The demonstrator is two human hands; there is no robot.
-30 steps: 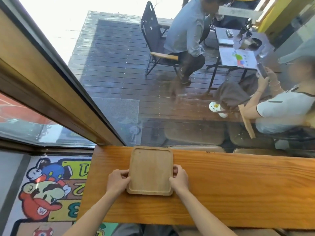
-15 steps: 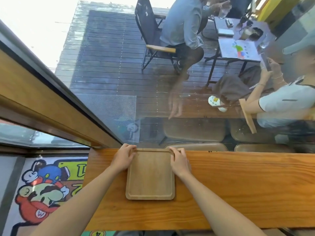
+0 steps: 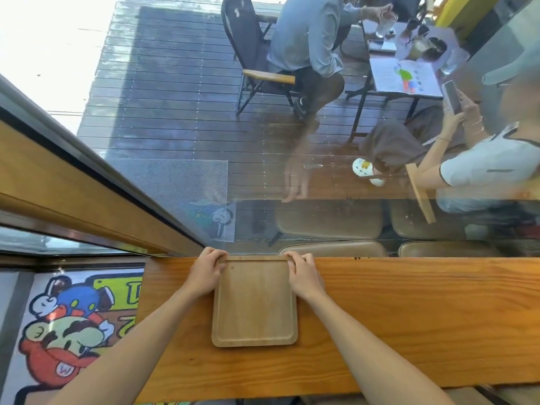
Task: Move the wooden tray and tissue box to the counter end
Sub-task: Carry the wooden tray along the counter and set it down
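A light wooden tray (image 3: pixel 254 302) with rounded corners lies flat on the orange-brown wooden counter (image 3: pixel 409 311), near its left end, with its far edge against the window glass. My left hand (image 3: pixel 206 271) holds the tray's far left corner. My right hand (image 3: pixel 302 274) holds its far right corner. Fingers of both hands curl over the far rim. No tissue box is in view.
The counter's left end (image 3: pixel 143 317) drops to a cartoon floor mat (image 3: pixel 67 325). A window pane stands right behind the counter. Beyond it lie a dark deck, padded stools (image 3: pixel 330 220), a chair, a small table and two seated people.
My hands slid from the tray's near corners up its sides to its far corners. The tray has shifted a little toward the glass.
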